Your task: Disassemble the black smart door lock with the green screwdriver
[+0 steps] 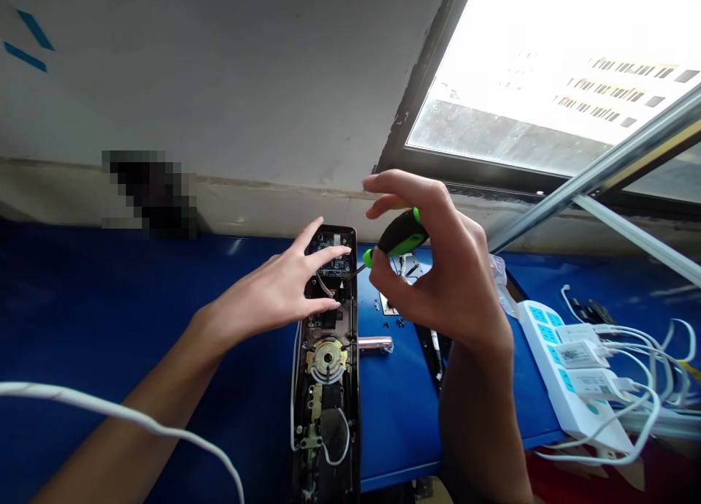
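Note:
A long black device casing (353,387) lies with its inside exposed, showing a dark circuit board (331,263), a round metal part (327,358) and thin wires. Across its far end rests my left hand (285,281), fingers spread over the board and the casing's edges. My right hand (452,270) grips a black and green screwdriver (402,234) by its handle, the shaft slanting down left into the casing near the circuit board. Exactly what the tip touches is too small to tell. Several small dark screws (400,323) lie on the table right of the casing.
On the blue table (399,416), a pinkish metallic bar (376,345) sits beside the casing. A white power strip (569,387) with plugged-in chargers and tangled white cables (651,358) occupies the right. Another white cable (109,413) crosses the lower left. Wall and window stand behind.

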`<state>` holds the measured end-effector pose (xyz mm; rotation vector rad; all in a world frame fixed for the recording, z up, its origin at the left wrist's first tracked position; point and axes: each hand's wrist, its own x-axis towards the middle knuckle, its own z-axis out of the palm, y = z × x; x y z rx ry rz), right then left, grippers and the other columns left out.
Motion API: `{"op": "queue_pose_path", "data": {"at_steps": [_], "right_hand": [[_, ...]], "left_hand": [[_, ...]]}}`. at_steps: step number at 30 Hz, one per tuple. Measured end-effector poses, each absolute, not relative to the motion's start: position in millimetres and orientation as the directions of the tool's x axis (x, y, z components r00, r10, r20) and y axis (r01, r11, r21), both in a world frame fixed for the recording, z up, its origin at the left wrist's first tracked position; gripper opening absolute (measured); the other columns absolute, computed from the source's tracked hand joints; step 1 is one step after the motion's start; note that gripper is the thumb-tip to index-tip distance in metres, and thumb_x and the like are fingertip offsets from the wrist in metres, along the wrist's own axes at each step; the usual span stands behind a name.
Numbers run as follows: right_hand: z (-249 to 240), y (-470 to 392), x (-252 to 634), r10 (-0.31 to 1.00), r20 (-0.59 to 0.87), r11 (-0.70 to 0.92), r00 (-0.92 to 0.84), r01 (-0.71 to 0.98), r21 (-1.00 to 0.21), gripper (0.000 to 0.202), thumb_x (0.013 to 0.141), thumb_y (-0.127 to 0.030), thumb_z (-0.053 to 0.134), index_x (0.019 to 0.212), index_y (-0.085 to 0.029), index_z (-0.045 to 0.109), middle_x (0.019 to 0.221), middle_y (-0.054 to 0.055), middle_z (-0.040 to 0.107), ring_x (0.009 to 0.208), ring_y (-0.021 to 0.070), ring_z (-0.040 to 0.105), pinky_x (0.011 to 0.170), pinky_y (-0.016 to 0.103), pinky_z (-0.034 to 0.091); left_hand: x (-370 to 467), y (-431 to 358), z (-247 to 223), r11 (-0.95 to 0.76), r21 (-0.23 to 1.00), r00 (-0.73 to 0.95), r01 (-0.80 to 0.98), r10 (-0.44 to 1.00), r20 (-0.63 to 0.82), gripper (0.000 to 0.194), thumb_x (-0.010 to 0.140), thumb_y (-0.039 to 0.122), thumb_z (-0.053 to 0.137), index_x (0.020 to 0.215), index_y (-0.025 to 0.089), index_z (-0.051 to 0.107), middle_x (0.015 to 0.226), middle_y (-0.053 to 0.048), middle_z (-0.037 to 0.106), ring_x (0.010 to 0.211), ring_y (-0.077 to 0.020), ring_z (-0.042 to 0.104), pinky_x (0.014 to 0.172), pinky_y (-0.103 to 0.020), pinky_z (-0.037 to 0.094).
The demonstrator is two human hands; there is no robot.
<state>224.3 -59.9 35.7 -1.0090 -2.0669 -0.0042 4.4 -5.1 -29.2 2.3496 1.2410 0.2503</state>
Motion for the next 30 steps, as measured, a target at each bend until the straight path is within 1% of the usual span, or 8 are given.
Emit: {"op": "queue_pose_path", "data": {"at_steps": [4, 6, 10, 15, 21, 26, 28, 30], "right_hand": [[34.7, -57.9, 225.6, 0.645, 0.694, 0.664, -0.320, 0.683, -0.303, 0.046, 0.091, -0.012, 0.068, 0.132, -0.032, 0.059, 0.100, 0.000, 0.070, 0.074, 0.0147, 0.067, 0.072, 0.033, 0.063], [35.7, -58.4, 225.4, 0.649, 0.688, 0.672, -0.325, 0.670, -0.317, 0.051, 0.091, -0.008, 0.064, 0.135, -0.034, 0.057, 0.104, 0.000, 0.071, 0.074, 0.0143, 0.067, 0.072, 0.032, 0.063], [38.5, -60.6, 223.9, 0.662, 0.667, 0.683, -0.341, 0.640, -0.351, 0.071, 0.082, -0.001, 0.062, 0.143, -0.034, 0.049, 0.125, 0.001, 0.067, 0.091, 0.0172, 0.070, 0.077, 0.033, 0.063], [36.6, -59.5, 225.2, 0.641, 0.693, 0.674, -0.331, 0.675, -0.301, 0.047, 0.091, -0.011, 0.068, 0.133, -0.029, 0.058, 0.101, -0.001, 0.071, 0.074, 0.0135, 0.066, 0.073, 0.032, 0.063], [37.5, -61.3, 223.9, 0.654, 0.681, 0.680, -0.330, 0.652, -0.337, 0.058, 0.089, -0.006, 0.059, 0.139, -0.035, 0.052, 0.125, 0.002, 0.068, 0.092, 0.0188, 0.070, 0.080, 0.036, 0.065], [34.9, -58.9, 225.4, 0.652, 0.696, 0.657, -0.300, 0.681, -0.323, 0.038, 0.094, -0.017, 0.066, 0.129, -0.031, 0.060, 0.109, 0.001, 0.071, 0.084, 0.0170, 0.070, 0.075, 0.036, 0.065], [35.1, -58.7, 225.7, 0.651, 0.695, 0.660, -0.306, 0.680, -0.318, 0.039, 0.094, -0.013, 0.064, 0.129, -0.030, 0.060, 0.110, 0.001, 0.070, 0.083, 0.0162, 0.069, 0.072, 0.035, 0.064], [36.4, -60.0, 225.0, 0.648, 0.693, 0.672, -0.317, 0.665, -0.326, 0.050, 0.090, -0.006, 0.060, 0.132, -0.032, 0.056, 0.118, 0.002, 0.069, 0.094, 0.0187, 0.070, 0.074, 0.035, 0.063]], "left_hand": [[3.0, -5.4, -29.4, -0.497, 0.486, 0.586, 0.719, 0.809, -0.040, 0.086, 0.083, 0.065, 0.072, 0.159, 0.048, 0.035, 0.176, 0.005, -0.013, 0.148, -0.0466, 0.043, 0.118, -0.059, 0.046], [2.5, -5.3, -29.3, -0.495, 0.485, 0.585, 0.721, 0.810, -0.041, 0.085, 0.084, 0.066, 0.071, 0.159, 0.049, 0.035, 0.176, 0.006, -0.013, 0.148, -0.0464, 0.043, 0.118, -0.059, 0.045], [2.9, -4.9, -29.0, -0.490, 0.477, 0.579, 0.729, 0.814, -0.049, 0.085, 0.083, 0.066, 0.071, 0.159, 0.049, 0.037, 0.176, 0.005, -0.012, 0.147, -0.0469, 0.043, 0.118, -0.059, 0.046], [3.6, -3.9, -30.1, -0.495, 0.483, 0.582, 0.722, 0.812, -0.036, 0.087, 0.083, 0.067, 0.070, 0.160, 0.046, 0.035, 0.176, 0.004, -0.012, 0.147, -0.0474, 0.044, 0.120, -0.059, 0.043], [2.5, -3.1, -30.7, -0.511, 0.467, 0.592, 0.722, 0.805, -0.033, 0.085, 0.084, 0.068, 0.069, 0.160, 0.046, 0.037, 0.176, 0.004, -0.011, 0.148, -0.0473, 0.041, 0.120, -0.058, 0.044], [2.1, -2.5, -32.7, -0.528, 0.479, 0.600, 0.702, 0.800, 0.002, 0.083, 0.085, 0.068, 0.068, 0.159, 0.045, 0.039, 0.177, 0.005, -0.010, 0.148, -0.0463, 0.042, 0.122, -0.058, 0.042], [2.1, -2.7, -32.6, -0.531, 0.483, 0.604, 0.696, 0.797, 0.004, 0.082, 0.085, 0.067, 0.069, 0.159, 0.045, 0.039, 0.176, 0.006, -0.010, 0.148, -0.0460, 0.043, 0.122, -0.058, 0.042], [1.9, -2.9, -32.1, -0.528, 0.487, 0.604, 0.696, 0.797, 0.000, 0.083, 0.085, 0.067, 0.069, 0.159, 0.045, 0.039, 0.177, 0.006, -0.010, 0.148, -0.0463, 0.042, 0.121, -0.058, 0.042]]}}
